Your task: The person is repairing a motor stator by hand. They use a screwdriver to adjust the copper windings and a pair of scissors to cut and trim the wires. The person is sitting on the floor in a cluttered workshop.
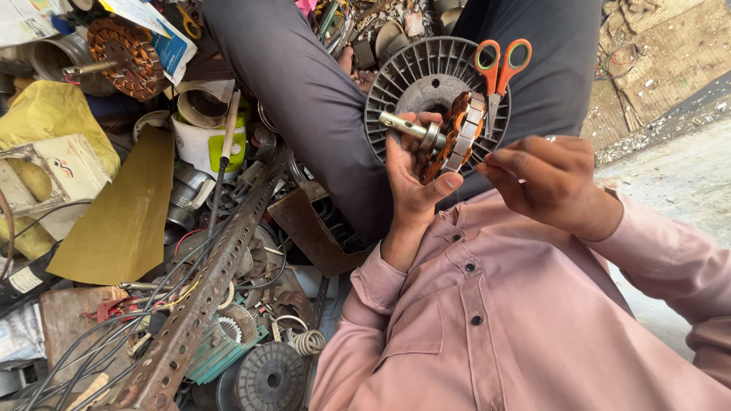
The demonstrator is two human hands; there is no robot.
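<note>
My left hand [415, 179] grips a small motor rotor [457, 135] with copper-brown windings and a steel shaft sticking out to the left. Close to the rotor's right side is my right hand [544, 179], fingers curled and pinched near the winding; whether it holds anything is hidden. Behind the rotor a grey plastic spool [396, 84] rests on my lap, and on it lie orange-handled scissors [499, 68].
A perforated rusty angle bar [202, 293] slants across a heap of wires, coils and scrap at the left. A white bucket [205, 137], yellow-brown card sheet [122, 213] and another wound rotor [126, 57] lie there. Bare concrete floor [678, 183] is at the right.
</note>
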